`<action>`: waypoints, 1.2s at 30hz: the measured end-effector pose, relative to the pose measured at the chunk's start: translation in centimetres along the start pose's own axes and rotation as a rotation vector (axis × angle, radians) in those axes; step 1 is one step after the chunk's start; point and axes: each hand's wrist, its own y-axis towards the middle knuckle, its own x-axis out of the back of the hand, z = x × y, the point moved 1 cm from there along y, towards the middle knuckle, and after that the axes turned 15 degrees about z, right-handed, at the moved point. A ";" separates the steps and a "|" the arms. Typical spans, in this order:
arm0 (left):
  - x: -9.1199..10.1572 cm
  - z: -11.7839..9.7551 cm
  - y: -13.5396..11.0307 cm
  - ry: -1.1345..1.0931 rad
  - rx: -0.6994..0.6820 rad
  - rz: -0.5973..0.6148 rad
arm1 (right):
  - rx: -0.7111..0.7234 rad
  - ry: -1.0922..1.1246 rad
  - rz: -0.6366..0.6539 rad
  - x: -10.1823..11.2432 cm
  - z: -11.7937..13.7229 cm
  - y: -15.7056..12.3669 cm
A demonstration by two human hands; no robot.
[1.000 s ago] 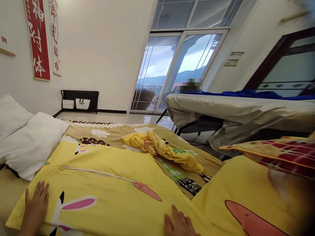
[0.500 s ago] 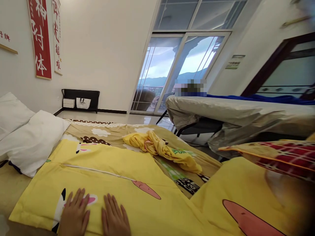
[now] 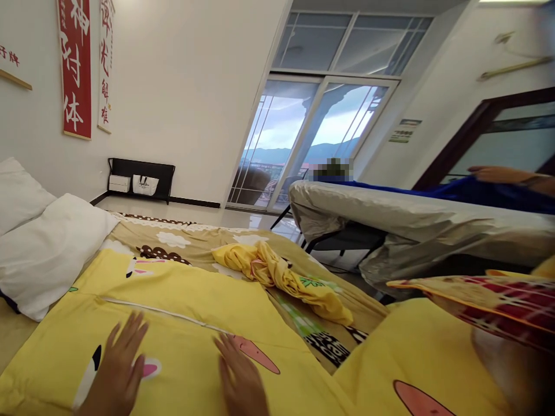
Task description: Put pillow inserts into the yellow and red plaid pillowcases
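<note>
Cloth (image 3: 182, 346), yellow, could ruck up if pushed unevenly; left hand (image 3: 124, 361) spread over it, eight o'clock; right hand (image 3: 240, 372) loosely spread, near six.

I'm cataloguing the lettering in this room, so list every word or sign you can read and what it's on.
"神附体": red banner; smaller writing beside it is too small to read.
"光解难": white banner; the character above is unclear.
"牌": scroll at the left edge; the preceding character is cut off.
Too small or blurred: white bag, wall sign, black patch on the bedsheet.
</note>
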 end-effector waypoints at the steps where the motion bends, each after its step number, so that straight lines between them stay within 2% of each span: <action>1: 0.7 -1.4 3.2 -0.020 -0.043 0.075 | 0.063 0.015 0.106 0.3 2.3 3.2; 2: 1.0 -2.5 6.4 -0.039 -0.057 0.133 | 0.128 0.034 0.214 0.4 4.3 6.1; 4: 0.3 -3.4 11.9 -0.056 -0.081 0.244 | 0.256 0.065 0.377 0.3 7.0 10.9; 5: -0.6 -3.0 13.9 -0.056 -0.098 0.299 | 0.297 0.071 0.412 0.0 7.4 12.5; 7: -2.8 -0.6 16.4 -0.045 -0.084 0.382 | 0.319 0.064 0.459 -0.8 6.3 14.6; 10: -4.9 6.4 17.2 0.015 0.104 0.384 | 0.131 0.013 0.518 -1.7 0.4 15.9; 12: -4.9 11.6 16.7 0.055 0.272 0.355 | -0.074 -0.034 0.514 -1.7 -5.0 16.3; 14: -4.1 16.0 16.1 0.072 0.417 0.323 | -0.279 -0.103 0.468 -1.4 -9.9 16.2; 16: -3.2 18.8 15.6 0.087 0.508 0.291 | -0.440 -0.165 0.429 -1.1 -13.5 15.9; 18: -2.7 20.2 15.3 0.113 0.540 0.272 | -0.512 -0.191 0.409 -0.9 -15.2 15.6; 21: -2.5 19.6 15.5 0.223 0.598 0.224 | -0.550 -0.170 0.388 -0.4 -14.5 15.7; 23: -2.8 17.3 16.4 0.285 0.598 0.183 | -0.508 -0.120 0.382 -0.4 -12.0 16.4; 24: -3.1 15.6 17.2 0.280 0.544 0.176 | -0.453 -0.093 0.381 -0.6 -10.1 16.9; 27: -5.2 8.8 19.9 0.165 0.237 0.208 | -0.151 -0.039 0.397 -2.2 -3.2 18.7; 29: -7.0 5.0 21.4 0.090 0.114 0.246 | 0.119 0.011 0.441 -3.8 0.7 19.8; 30: -7.9 4.0 21.9 0.056 0.085 0.271 | 0.195 0.022 0.460 -4.4 1.9 20.2; 31: -8.5 3.8 22.2 0.028 0.080 0.289 | 0.248 0.032 0.479 -4.9 2.3 20.7; 33: -8.8 5.6 22.4 0.011 0.133 0.301 | 0.224 0.026 0.496 -5.2 0.8 21.3; 34: -8.5 7.5 22.4 0.021 0.185 0.294 | 0.165 0.013 0.497 -5.0 -1.1 21.4; 36: -7.4 12.0 22.1 0.058 0.305 0.280 | -0.013 -0.035 0.484 -4.1 -6.5 21.2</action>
